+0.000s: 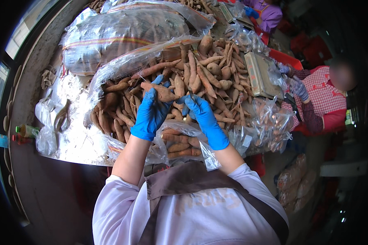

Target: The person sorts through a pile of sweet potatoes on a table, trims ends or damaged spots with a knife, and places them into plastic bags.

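My left hand (153,105), in a blue glove, grips a sweet potato (160,92) whose pointed end faces my other hand. In my right hand (199,108), gloved alike, is a small knife (182,99), its blade close to that tip; the handle is mostly hidden by my fingers. Beneath and beyond both hands spreads a heap of loose sweet potatoes (213,72), spilling from an open woven plastic sack (119,69). Between my forearms, near the table edge, lies a clear plastic bag (184,128) with several sweet potatoes (178,147) in it.
A full woven sack (125,39) lies behind the heap. Right of it stand a weighing scale (259,75) and filled clear bags (271,125). A co-worker (319,98) is at the right; another (266,15) works farther back. White plastic bags (50,119) and bottles (26,130) are at left.
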Tool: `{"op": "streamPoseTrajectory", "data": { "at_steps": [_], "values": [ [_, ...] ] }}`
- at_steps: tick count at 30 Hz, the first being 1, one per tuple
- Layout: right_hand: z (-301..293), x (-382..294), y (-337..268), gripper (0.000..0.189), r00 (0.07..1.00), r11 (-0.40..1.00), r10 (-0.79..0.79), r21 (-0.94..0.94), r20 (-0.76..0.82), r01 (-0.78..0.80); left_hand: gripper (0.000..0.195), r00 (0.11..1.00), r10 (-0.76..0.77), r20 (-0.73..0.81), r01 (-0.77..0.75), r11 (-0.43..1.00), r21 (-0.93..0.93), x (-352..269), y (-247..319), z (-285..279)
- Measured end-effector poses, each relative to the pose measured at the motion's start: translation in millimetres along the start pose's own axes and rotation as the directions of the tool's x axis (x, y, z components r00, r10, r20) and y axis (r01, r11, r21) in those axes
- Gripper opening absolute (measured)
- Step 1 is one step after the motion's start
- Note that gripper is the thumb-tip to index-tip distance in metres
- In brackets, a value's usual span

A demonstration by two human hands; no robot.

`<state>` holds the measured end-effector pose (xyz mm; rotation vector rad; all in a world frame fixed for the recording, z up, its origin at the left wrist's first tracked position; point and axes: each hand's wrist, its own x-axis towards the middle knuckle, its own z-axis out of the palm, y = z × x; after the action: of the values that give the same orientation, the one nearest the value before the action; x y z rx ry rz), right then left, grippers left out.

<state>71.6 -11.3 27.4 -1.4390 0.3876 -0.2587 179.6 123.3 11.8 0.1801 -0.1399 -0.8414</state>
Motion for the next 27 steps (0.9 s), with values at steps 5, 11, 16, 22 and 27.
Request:
{"op": "streamPoseTrajectory", "data": {
  "at_steps": [5, 11, 16, 22, 27],
  "values": [
    [-1.9, 5.7, 25.0, 0.012, 0.947, 0.845, -0.319, -0.467, -0.048, 0.261, 0.062, 0.998, -0.017, 0.054, 0.020, 0.998, -0.058, -7.7, -11.5, 0.2],
    [14.9, 3.2, -2.5, 0.023, 0.834, 0.440, -0.549, -0.826, 0.062, 0.351, 0.054, 0.998, -0.019, -0.051, 0.005, 0.967, -0.253, -8.9, -22.7, -5.6],
    [-8.7, 19.6, 19.5, 0.014, 0.955, 0.408, -0.295, -0.908, -0.030, 0.098, 0.051, 0.986, -0.154, -0.058, 0.124, 0.928, -0.353, -12.2, -25.8, -3.3],
    [-50.4, 4.5, 20.1, 0.015, 0.987, 0.990, -0.039, -0.138, -0.155, 0.018, 0.060, 0.978, -0.168, 0.123, 0.205, 0.876, -0.437, -11.4, -12.8, 13.9],
    [-58.3, -55.2, -37.0, 0.037, 0.994, 0.990, -0.012, -0.142, -0.107, -0.003, 0.065, 0.980, -0.163, 0.113, 0.198, 0.852, -0.485, -14.6, -14.4, 18.3]
  ]
}}
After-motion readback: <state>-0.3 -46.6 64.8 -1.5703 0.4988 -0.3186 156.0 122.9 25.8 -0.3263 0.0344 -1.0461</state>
